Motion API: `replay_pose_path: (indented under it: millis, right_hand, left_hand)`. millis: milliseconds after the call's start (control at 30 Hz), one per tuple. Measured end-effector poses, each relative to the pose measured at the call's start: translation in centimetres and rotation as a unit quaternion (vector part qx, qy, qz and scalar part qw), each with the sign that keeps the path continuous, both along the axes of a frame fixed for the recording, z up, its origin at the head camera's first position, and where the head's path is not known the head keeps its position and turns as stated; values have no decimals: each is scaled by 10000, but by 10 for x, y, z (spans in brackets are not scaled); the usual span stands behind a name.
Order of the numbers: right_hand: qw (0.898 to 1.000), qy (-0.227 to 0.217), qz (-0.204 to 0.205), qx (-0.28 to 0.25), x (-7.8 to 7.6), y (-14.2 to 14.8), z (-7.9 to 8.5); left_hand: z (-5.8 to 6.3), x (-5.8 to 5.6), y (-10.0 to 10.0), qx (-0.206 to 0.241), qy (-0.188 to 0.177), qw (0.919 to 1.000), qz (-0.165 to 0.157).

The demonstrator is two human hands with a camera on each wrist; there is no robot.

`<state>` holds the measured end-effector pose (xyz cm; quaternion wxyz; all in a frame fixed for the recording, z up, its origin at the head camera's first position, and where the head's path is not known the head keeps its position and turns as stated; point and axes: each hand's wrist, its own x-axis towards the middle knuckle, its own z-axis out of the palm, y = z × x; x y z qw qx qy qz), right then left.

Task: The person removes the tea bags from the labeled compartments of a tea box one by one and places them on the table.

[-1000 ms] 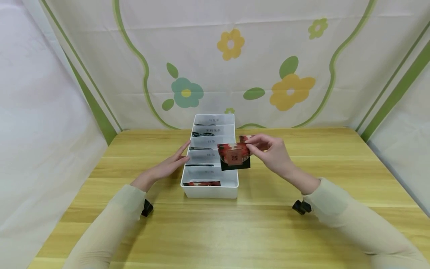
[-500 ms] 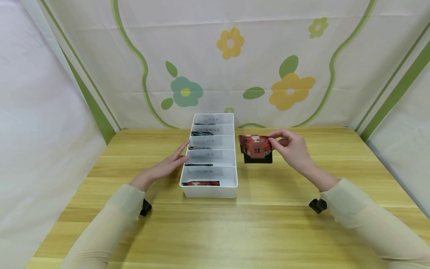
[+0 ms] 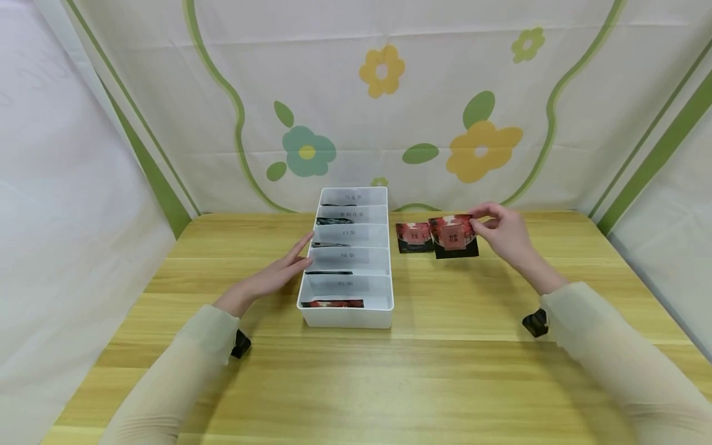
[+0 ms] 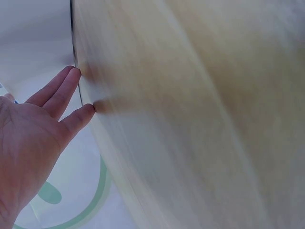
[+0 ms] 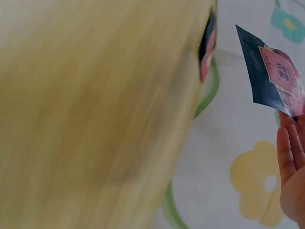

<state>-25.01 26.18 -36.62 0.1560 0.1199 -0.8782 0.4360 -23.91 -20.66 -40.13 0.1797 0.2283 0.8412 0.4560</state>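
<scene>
In the head view my right hand (image 3: 503, 238) pinches a red-and-black tea sachet (image 3: 454, 240) by its upper right corner. The right wrist view shows that sachet (image 5: 264, 71) held above the wooden table. Just left of it a matching tea sachet (image 3: 415, 238) lies on the table. A long white divided box (image 3: 347, 318) stands left of both, with a printed label in each compartment. My left hand (image 3: 272, 277) touches the box's left side, fingers extended, fingertips right at its wall. A red sachet (image 3: 334, 303) sits in the nearest compartment.
Dark sachets (image 3: 335, 220) show in the box's farther compartments. The wooden table (image 3: 356, 383) runs back to a flower-patterned cloth (image 3: 384, 123), with white cloth walls at both sides. A small black camera (image 3: 536, 322) is on the right wrist.
My right hand has carried its sachet rightward, from over the box, past the sachet on the table to its right side. The left hand and the box have stayed almost still.
</scene>
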Motion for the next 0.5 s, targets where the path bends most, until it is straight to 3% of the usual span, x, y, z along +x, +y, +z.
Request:
replay_pose_path:
  millis: [300,500]
  right_hand:
    - [9970,-610,-329,355,-34,24,-9]
    - [9944,-774,-305,649,-53,31,-20]
  left_hand:
    - [2,1,0,-69,3,10000,6]
    - [3,1,1,-76,-63,10000,13]
